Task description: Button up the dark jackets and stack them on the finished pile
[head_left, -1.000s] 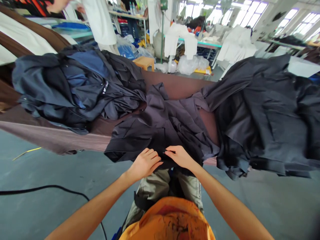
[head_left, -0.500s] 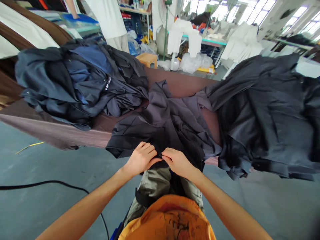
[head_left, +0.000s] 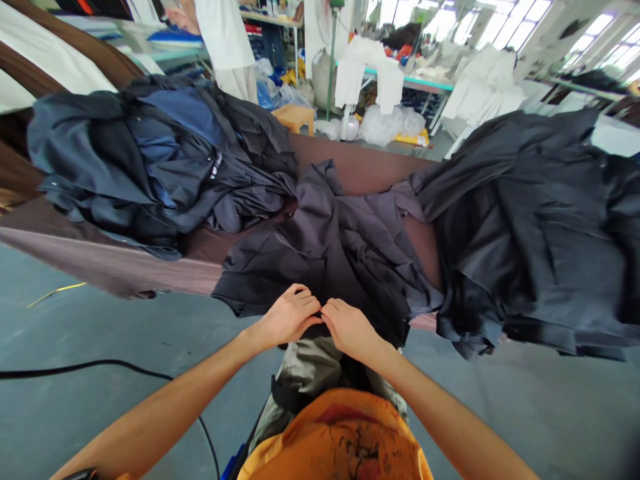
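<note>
The grip of the left hand [head_left: 293, 319] and right hand [head_left: 350, 328] is clamped on the near edge of the dark garment [head_left: 325, 230], close together, probably to steady that loose edge. The garment lies mid-tabletop [head_left: 345, 167], which likely bears its weight, between a left pile [head_left: 95, 153] and right pile [head_left: 540, 220] of dark cloth.

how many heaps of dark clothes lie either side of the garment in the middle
2: one crumpled dark-navy cloth heap left of the dark grey fabric garment, one wide black cloth heap to its right, running off the picture's edge; more may lie out of view.
</note>
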`<action>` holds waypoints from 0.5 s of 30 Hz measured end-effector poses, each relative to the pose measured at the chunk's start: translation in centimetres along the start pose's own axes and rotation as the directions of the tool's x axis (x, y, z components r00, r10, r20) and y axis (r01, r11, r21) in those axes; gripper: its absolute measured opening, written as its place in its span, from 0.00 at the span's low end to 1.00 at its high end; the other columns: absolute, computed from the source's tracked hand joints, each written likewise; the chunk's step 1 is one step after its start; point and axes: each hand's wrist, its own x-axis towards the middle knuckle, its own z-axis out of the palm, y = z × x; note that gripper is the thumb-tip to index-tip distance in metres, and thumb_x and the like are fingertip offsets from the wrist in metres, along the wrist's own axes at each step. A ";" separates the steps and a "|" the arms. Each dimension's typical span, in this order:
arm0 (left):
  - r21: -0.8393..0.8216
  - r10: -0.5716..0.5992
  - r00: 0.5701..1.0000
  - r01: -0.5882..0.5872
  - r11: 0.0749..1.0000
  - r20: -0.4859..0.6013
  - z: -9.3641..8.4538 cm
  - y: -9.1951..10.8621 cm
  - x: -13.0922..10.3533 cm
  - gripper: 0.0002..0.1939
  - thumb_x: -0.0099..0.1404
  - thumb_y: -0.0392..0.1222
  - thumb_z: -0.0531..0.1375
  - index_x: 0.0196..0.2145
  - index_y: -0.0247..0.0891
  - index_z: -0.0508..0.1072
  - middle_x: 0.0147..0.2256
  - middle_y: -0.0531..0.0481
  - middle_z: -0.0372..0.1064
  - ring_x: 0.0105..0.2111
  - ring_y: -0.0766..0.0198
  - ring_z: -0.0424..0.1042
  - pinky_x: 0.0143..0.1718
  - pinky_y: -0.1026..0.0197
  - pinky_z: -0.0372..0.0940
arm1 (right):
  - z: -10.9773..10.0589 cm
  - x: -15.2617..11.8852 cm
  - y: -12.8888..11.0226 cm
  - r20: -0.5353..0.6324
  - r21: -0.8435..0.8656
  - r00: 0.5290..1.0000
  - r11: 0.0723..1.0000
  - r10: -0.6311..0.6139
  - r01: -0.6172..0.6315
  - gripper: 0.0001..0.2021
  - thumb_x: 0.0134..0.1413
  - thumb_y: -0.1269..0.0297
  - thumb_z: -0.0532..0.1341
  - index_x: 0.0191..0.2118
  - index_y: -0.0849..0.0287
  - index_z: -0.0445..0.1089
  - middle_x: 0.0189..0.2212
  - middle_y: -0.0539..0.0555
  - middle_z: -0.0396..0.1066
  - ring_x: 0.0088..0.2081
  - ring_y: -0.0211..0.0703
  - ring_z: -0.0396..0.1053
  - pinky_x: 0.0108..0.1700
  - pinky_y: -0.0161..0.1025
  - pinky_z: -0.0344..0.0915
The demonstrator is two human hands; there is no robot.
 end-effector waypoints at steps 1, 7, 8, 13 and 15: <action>-0.039 -0.016 1.000 0.016 0.999 -0.006 0.2 -0.1 -0.1 0.12 0.73 0.42 0.54 0.31 0.37 0.67 0.29 0.52 0.67 0.32 0.63 0.66 0.50 0.54 0.61 | 0.2 0.1 0.1 -0.010 0.015 1.000 1.000 0.001 -0.001 0.06 0.65 0.76 0.52 0.37 0.60 0.64 0.36 0.55 0.67 0.39 0.45 0.64 0.40 0.40 0.63; -0.345 -0.172 0.984 0.180 0.921 0.055 1.7 -1.2 -0.6 0.14 0.72 0.47 0.56 0.31 0.38 0.68 0.27 0.55 0.64 0.31 0.65 0.65 0.53 0.54 0.59 | 1.2 0.6 1.1 -0.054 0.160 0.998 0.987 0.022 -0.013 0.08 0.66 0.75 0.49 0.39 0.61 0.63 0.36 0.56 0.67 0.38 0.45 0.65 0.41 0.40 0.64; -0.406 -0.196 0.978 0.208 0.890 0.072 1.9 -1.3 -0.5 0.15 0.72 0.48 0.56 0.30 0.37 0.67 0.26 0.55 0.63 0.32 0.65 0.64 0.53 0.55 0.59 | 1.3 0.7 1.2 -0.060 0.187 0.998 0.982 0.028 -0.017 0.08 0.66 0.75 0.49 0.39 0.60 0.63 0.36 0.56 0.68 0.38 0.45 0.66 0.42 0.40 0.64; -0.658 -0.286 0.949 0.300 0.691 0.133 2.2 -1.7 -0.2 0.21 0.70 0.53 0.57 0.25 0.36 0.65 0.25 0.55 0.57 0.30 0.66 0.59 0.36 0.62 0.58 | 1.8 1.3 1.2 -0.073 0.291 0.993 0.954 0.096 -0.071 0.08 0.67 0.72 0.50 0.37 0.59 0.63 0.34 0.54 0.68 0.36 0.44 0.66 0.41 0.40 0.64; -0.711 -0.306 0.938 0.328 0.622 0.164 2.2 -1.8 -0.2 0.21 0.69 0.53 0.58 0.26 0.35 0.66 0.26 0.55 0.57 0.29 0.67 0.58 0.33 0.63 0.56 | 2.1 1.5 1.2 -0.075 0.312 0.988 0.944 0.132 -0.102 0.07 0.67 0.71 0.51 0.36 0.58 0.62 0.33 0.54 0.68 0.35 0.43 0.66 0.40 0.39 0.64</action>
